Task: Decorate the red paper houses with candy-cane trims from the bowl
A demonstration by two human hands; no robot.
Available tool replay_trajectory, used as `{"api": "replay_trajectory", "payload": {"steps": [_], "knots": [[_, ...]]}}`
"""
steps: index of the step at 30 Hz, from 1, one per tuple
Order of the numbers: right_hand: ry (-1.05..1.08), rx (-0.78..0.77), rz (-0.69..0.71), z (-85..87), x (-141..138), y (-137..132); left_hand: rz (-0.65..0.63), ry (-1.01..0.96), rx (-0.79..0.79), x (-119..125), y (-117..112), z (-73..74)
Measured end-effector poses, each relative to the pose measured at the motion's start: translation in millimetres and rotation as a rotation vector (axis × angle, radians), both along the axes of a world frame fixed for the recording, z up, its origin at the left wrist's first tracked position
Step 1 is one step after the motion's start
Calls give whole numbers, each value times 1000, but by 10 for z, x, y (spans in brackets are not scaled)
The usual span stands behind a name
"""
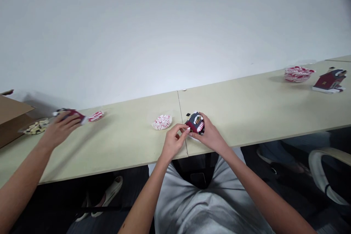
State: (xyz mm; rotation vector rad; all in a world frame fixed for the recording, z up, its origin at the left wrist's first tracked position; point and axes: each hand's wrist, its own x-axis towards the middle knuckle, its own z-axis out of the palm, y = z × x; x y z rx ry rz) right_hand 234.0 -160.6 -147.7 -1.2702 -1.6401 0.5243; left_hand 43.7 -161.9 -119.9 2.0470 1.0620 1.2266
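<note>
A small toy house (195,120) with dark red walls, a dark grey roof and a red-and-white striped piece on its side stands near the table's front edge. My right hand (212,137) is wrapped round the right side of the house, with the thumb along its front. At the left wall, my left hand (174,139) pinches a tiny white piece (188,129) between thumb and forefinger. Just left of my hands lies a clear dish (162,122) of small red-and-white striped pieces.
At the left, another person's hand (61,126) holds a similar house (73,114) by more striped pieces (95,116). A cardboard box (13,111) and a dish of cream pieces (36,127) stand farther left. Far right are a striped pile (298,74) and another house (329,81).
</note>
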Motion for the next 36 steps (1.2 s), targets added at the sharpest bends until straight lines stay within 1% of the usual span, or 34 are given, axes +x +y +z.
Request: {"api": "replay_trajectory", "payload": {"steps": [7, 10, 16, 20, 22, 25, 31, 36], "knots": [[-31, 10, -1, 40, -10, -31, 20, 43, 70, 10, -30, 20], [-36, 20, -10, 49, -9, -38, 29, 68, 131, 13, -43, 9], [-51, 44, -29, 34, -8, -28, 70, 214, 344, 0, -43, -84], [-69, 38, -32, 36, -10, -35, 149, 281, 491, 4, -37, -146], [-76, 35, -37, 44, -13, -45, 171, 315, 528, 9, -40, -154], [-85, 30, -38, 54, -18, -59, 154, 326, 535, 13, -42, -135], [-80, 26, -45, 56, -25, -62, 86, 245, 501, 14, -17, -78], [-88, 27, -45, 59, -26, -61, 68, 197, 469, 13, -10, -84]]}}
